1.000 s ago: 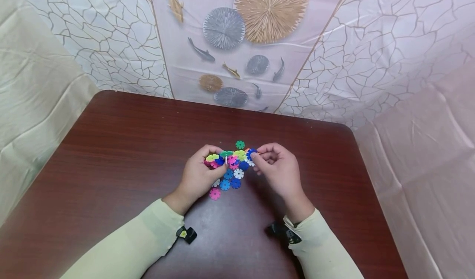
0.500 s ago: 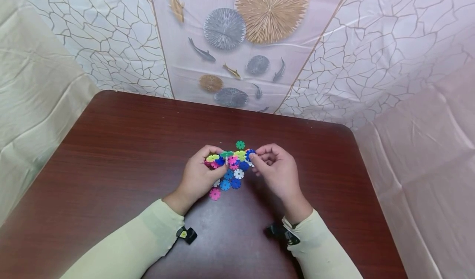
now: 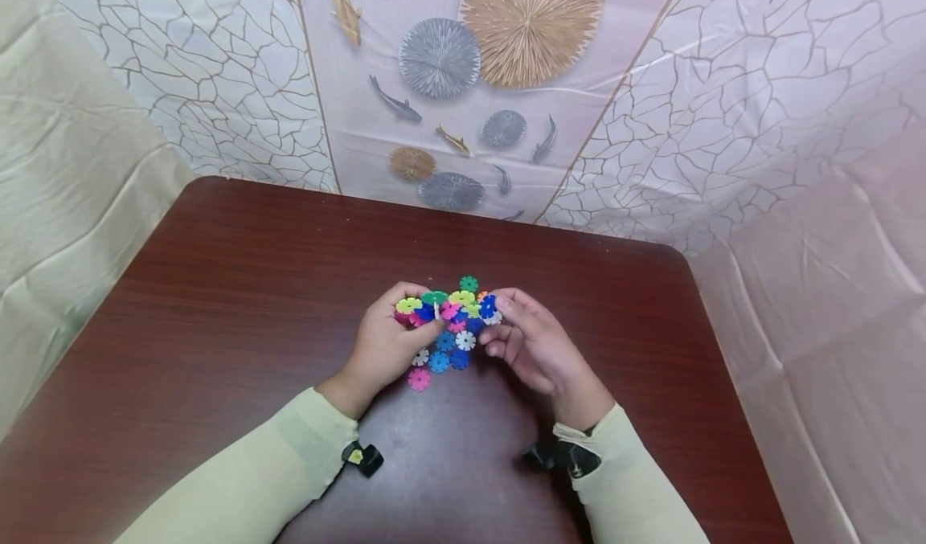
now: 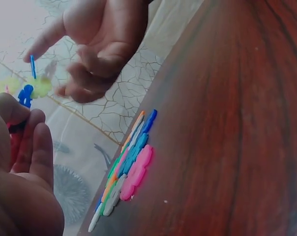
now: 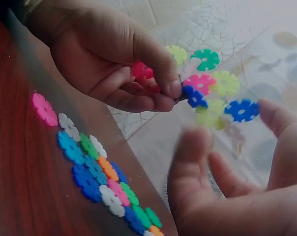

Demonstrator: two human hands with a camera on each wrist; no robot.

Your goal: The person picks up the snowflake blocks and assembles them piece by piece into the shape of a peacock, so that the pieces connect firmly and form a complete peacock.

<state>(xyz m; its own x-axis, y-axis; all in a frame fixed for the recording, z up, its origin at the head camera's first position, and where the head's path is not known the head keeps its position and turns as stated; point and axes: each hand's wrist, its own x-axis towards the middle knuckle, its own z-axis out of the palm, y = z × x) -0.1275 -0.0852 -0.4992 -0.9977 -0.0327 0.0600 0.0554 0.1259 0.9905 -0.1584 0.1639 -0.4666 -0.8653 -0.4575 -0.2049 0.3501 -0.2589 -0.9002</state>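
Observation:
My left hand (image 3: pixel 383 337) pinches a joined cluster of notched plastic discs (image 5: pixel 199 84), coloured yellow, green, pink, blue and white, above the table. At the cluster's right end a blue disc (image 5: pixel 242 110) is slotted onto a yellow-green disc (image 5: pixel 211 114). One fingertip of my right hand (image 3: pixel 538 347) touches the blue disc's outer edge. The other right fingers are spread away from it, as the right wrist view shows, and look blurred there. Part of the cluster is hidden behind the left thumb and fingers.
Several loose notched discs (image 5: pixel 84 182) lie flat on the dark wood table (image 3: pixel 239 303) below the hands, among them a pink disc (image 3: pixel 419 379) nearest the person. Patterned cloth (image 3: pixel 448 110) hangs behind the table, with plain cloth at both sides.
My right hand has loosened its pinch on the blue disc; its fingers have spread and dropped lower. The left hand keeps hold of the cluster, which has tilted and shifted slightly.

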